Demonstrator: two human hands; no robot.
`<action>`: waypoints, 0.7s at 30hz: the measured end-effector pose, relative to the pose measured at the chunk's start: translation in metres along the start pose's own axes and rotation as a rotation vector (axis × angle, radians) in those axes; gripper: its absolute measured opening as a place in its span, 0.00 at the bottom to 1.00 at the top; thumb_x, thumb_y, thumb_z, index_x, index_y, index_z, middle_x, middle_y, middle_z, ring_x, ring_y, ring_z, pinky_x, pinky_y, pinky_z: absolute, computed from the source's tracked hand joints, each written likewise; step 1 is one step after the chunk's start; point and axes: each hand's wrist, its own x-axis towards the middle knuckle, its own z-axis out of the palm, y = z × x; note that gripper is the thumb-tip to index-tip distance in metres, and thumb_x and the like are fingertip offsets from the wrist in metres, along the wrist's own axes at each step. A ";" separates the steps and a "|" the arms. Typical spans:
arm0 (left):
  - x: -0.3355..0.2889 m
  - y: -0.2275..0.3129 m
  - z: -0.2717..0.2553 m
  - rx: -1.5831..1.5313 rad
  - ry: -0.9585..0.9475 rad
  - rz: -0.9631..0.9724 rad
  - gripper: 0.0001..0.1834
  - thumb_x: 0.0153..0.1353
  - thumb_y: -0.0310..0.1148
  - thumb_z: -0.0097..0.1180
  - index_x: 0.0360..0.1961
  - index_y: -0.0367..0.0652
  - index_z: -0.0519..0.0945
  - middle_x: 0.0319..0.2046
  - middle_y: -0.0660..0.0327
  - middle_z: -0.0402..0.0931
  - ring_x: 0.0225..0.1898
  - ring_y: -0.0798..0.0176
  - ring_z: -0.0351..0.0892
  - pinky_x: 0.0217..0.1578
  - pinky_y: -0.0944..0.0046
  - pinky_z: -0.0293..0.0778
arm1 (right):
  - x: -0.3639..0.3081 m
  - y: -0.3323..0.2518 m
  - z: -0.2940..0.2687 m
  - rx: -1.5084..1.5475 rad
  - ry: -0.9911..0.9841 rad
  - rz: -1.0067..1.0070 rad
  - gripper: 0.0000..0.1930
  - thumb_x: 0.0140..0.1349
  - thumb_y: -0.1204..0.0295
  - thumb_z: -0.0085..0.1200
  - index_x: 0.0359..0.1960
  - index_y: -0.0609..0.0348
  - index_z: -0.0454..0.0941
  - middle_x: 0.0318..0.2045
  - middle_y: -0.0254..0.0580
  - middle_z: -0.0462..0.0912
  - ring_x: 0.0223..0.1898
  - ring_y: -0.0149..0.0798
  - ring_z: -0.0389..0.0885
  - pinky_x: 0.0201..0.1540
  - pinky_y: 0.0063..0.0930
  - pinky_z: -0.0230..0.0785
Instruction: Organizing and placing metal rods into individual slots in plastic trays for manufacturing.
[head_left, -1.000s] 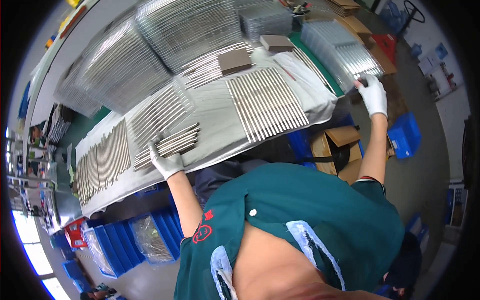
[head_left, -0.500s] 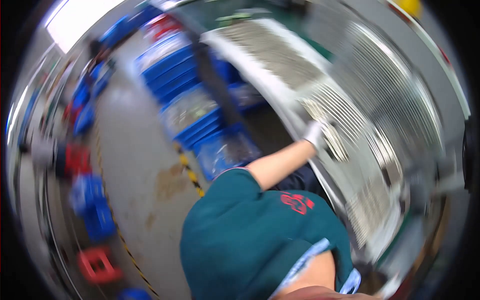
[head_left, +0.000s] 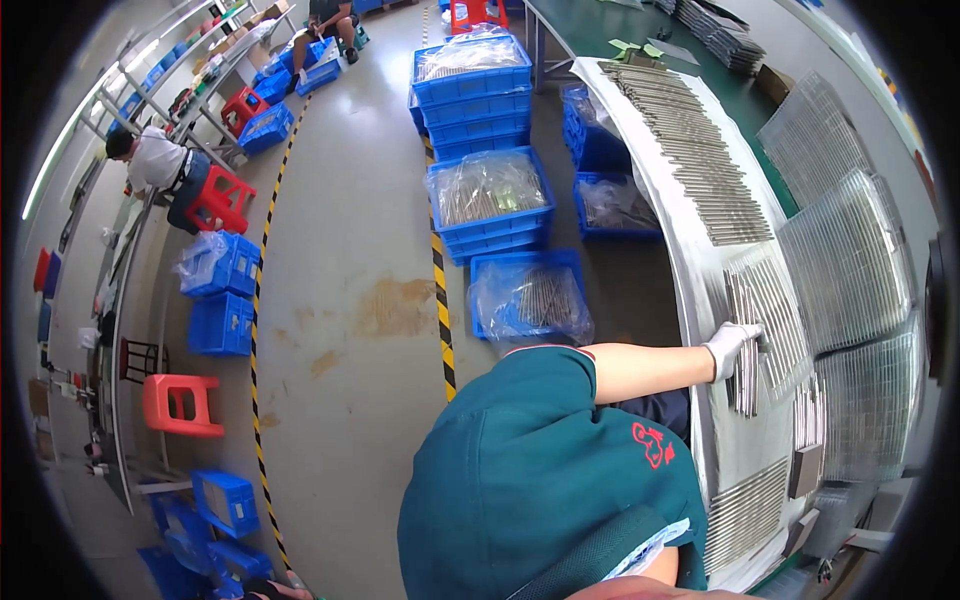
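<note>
My left hand (head_left: pixel 733 350), in a white glove, is closed round a bundle of thin metal rods (head_left: pixel 744 390) at the near edge of the white-covered table. The rods stick out on both sides of the fingers. Just beyond, more rods (head_left: pixel 783 325) lie side by side in a flat clear tray. A long row of rods (head_left: pixel 690 150) fills the far part of the table, and another group (head_left: pixel 745 515) lies nearer the lower end. My right hand does not show.
Clear ribbed trays (head_left: pixel 845 260) lean along the table's right side. Grey blocks (head_left: pixel 805 470) sit near rods at the right edge. Blue crates (head_left: pixel 490 200) of bagged rods stand on the floor to the left. A red stool (head_left: pixel 182 405) and a seated person (head_left: pixel 160 165) are farther left.
The view has turned and sharpened from a blur, so the table now stands more upright in the picture. My left hand stays on the bundle of rods.
</note>
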 end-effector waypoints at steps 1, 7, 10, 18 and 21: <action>0.002 -0.002 -0.001 0.007 -0.003 0.000 0.03 0.57 0.29 0.52 0.32 0.43 0.75 0.25 0.60 0.76 0.28 0.62 0.78 0.30 0.62 0.76 | 0.000 -0.012 -0.026 -0.005 -0.002 -0.010 0.15 0.59 0.62 0.44 0.30 0.57 0.79 0.32 0.42 0.80 0.33 0.41 0.76 0.37 0.30 0.69; 0.000 0.001 -0.003 -0.015 -0.009 -0.013 0.02 0.57 0.30 0.51 0.32 0.45 0.75 0.24 0.61 0.75 0.27 0.63 0.77 0.31 0.62 0.76 | -0.016 -0.041 -0.168 -0.069 0.029 -0.077 0.14 0.59 0.63 0.43 0.30 0.57 0.79 0.33 0.43 0.80 0.34 0.41 0.76 0.38 0.30 0.68; -0.004 0.003 -0.005 -0.004 -0.012 0.022 0.02 0.58 0.30 0.51 0.32 0.45 0.75 0.24 0.62 0.75 0.27 0.63 0.77 0.32 0.61 0.76 | -0.008 -0.061 -0.232 0.140 0.042 0.085 0.14 0.59 0.63 0.43 0.32 0.58 0.78 0.32 0.43 0.79 0.35 0.41 0.76 0.40 0.30 0.67; -0.009 0.005 0.000 -0.047 0.017 0.010 0.03 0.58 0.30 0.51 0.31 0.44 0.75 0.24 0.61 0.75 0.27 0.63 0.76 0.33 0.61 0.77 | 0.002 -0.042 -0.244 -0.059 0.094 0.247 0.13 0.58 0.64 0.44 0.36 0.60 0.76 0.30 0.43 0.78 0.35 0.41 0.75 0.43 0.30 0.66; -0.005 0.003 0.001 -0.048 0.032 0.000 0.04 0.56 0.31 0.51 0.31 0.44 0.74 0.23 0.60 0.75 0.25 0.62 0.77 0.26 0.60 0.75 | 0.010 -0.002 -0.157 -0.272 0.115 0.233 0.13 0.57 0.64 0.46 0.37 0.60 0.75 0.29 0.43 0.78 0.35 0.41 0.75 0.43 0.31 0.66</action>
